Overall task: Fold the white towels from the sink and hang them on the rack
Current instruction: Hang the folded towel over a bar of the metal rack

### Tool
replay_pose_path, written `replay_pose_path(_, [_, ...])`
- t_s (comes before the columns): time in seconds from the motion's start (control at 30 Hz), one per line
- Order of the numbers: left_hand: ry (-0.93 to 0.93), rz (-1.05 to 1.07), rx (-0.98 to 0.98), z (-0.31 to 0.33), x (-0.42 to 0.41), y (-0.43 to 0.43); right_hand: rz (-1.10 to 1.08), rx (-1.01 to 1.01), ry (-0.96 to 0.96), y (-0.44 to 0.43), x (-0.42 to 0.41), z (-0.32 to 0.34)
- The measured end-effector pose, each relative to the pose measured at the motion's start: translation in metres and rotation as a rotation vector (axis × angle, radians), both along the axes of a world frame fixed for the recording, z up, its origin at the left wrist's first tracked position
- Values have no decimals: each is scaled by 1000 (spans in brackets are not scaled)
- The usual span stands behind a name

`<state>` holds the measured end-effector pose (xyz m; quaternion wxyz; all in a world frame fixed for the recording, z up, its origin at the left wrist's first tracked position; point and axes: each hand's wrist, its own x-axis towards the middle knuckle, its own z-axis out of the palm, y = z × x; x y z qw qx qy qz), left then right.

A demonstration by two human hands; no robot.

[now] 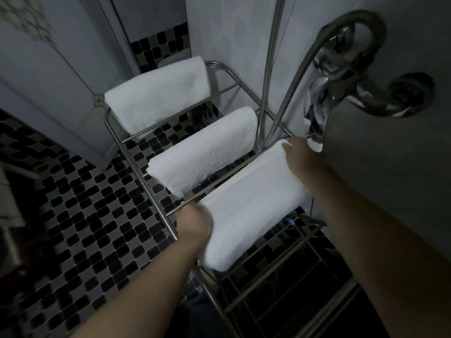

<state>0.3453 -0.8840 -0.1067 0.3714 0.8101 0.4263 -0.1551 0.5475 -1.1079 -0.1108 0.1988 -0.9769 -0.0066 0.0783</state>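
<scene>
Three folded white towels hang over the bars of a steel rack [114,132]. The far towel [158,93] and the middle towel [205,150] lie untouched. The near towel [251,211] drapes over the closest bar. My left hand [194,226] grips its left edge, the fingers tucked under the cloth. At the towel's far right corner, my right hand [301,154] holds the top edge with the thumb on the cloth. Both forearms reach in from the bottom of the view.
A chrome shower mixer [366,93] sticks out of the wall at the upper right, just above my right hand. Its hose [280,111] drops behind the rack. Black and grey mosaic floor [80,215] lies below. A white door [48,76] stands at the left.
</scene>
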Motion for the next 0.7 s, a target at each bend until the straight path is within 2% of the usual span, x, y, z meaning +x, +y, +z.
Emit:
replay_pose_path(0.17, [85,97,-98,-2,7,-2,-32,-171,194,-4,1,7])
replay_pose_path(0.27, [51,82,-180,3,0,2,-54,-77,182,-7,-7,17])
replay_pose_path(0.33, [50,-39,-239,6,-10,2,-17,-17,139,-14,-20,23])
replay_pose_path(0.43, [-52,-325,-106,14,-34,-1,6,78,59,-31,-42,28])
replay_pose_path(0.53, [-216,-528,97,24,-59,-4,-126,237,47,-43,-54,29])
replay_pose_path(0.6, [-174,-539,192,27,-74,-2,-226,303,29,-49,-59,30])
replay_pose_path(0.7, [-49,-575,231,28,-88,1,-284,466,217,-58,-69,29])
